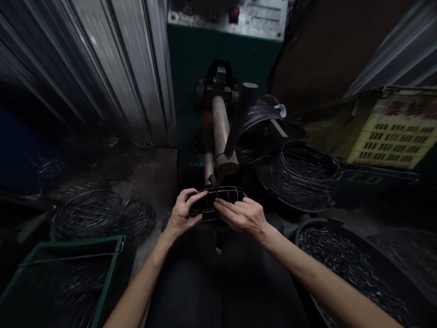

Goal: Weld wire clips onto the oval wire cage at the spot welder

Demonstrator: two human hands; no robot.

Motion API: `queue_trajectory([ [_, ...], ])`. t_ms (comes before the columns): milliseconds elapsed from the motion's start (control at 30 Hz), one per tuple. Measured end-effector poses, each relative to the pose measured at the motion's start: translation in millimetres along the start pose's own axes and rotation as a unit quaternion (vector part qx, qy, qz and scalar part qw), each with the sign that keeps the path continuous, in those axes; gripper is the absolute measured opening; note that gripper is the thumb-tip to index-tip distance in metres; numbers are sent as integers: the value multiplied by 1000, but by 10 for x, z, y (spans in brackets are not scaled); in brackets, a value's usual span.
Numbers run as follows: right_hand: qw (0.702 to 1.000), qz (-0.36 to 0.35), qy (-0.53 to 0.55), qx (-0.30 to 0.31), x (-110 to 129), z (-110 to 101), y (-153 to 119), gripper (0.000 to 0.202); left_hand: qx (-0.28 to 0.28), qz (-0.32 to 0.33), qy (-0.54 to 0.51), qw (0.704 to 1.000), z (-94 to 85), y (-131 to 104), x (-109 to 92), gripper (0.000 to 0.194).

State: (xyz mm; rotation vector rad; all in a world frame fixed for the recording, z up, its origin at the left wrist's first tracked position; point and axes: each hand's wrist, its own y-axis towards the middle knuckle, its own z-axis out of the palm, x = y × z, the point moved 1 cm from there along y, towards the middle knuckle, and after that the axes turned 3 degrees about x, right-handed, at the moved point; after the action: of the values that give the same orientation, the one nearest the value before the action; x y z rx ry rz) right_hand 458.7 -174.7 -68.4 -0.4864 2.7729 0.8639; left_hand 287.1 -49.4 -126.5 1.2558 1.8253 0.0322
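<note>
A round wire frame (228, 194), made of thin rings joined by short cross wires, is held in front of the welding machine's arms. My left hand (182, 213) grips its left side, with the thumb below and the fingers along the upper ring. At the right part of the frame, my right hand (241, 213) has its fingers closed on the wire; whether a small piece is pinched there cannot be made out. The lower metal arm (209, 164) ends just beyond the frame's far edge. Above it is the thicker upper arm (221, 123).
Several wire rings (307, 168) lie over a dark tub on the right. A round basin (341, 259) holds many short wire pieces. On the left stand a green crate (118, 259) and wire bundles (92, 212). A yellow crate (392, 132) is at the right.
</note>
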Motion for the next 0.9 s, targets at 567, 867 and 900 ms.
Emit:
queue_trajectory([
  [567, 1000, -3, -26, -17, -57, 69, 24, 18, 13, 17, 18, 1000, 10, 96, 114, 62],
  [867, 999, 34, -12, 20, 8, 132, 8, 23, 2, 46, 40, 998, -37, 88, 143, 59],
  [900, 999, 44, -1, 21, 8, 88, -17, 25, -4, 47, 39, 998, -44, 64, 170, 64],
])
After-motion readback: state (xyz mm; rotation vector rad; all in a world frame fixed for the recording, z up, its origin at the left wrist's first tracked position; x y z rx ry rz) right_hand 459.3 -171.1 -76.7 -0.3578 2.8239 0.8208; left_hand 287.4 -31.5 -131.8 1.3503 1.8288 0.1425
